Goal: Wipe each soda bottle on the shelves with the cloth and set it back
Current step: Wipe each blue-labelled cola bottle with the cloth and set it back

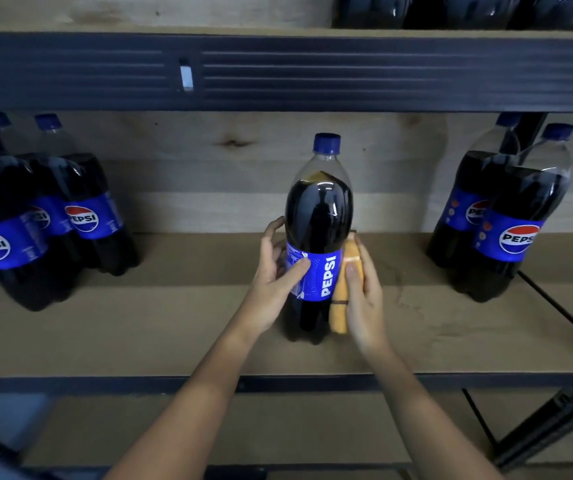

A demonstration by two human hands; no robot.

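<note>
Bottle [318, 216] betw. L hand [274, 268] & R hand [361, 292] w/ cloth [342, 289].

Person, two arms in view, entering from below. Left hand [274, 271]: bare, no ring, no glove, no watch or band at the wrist; short nails. Right hand [364, 296]: likewise bare, no jewellery visible. Both forearms uncovered along their whole visible length; no sleeve or cuff shows. Slim build, no markings visible on either arm.

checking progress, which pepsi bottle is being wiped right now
The lone bottle at the middle of the shelf: the left hand grips its label and the right hand presses the orange cloth against it. The side groups stand untouched.
</note>
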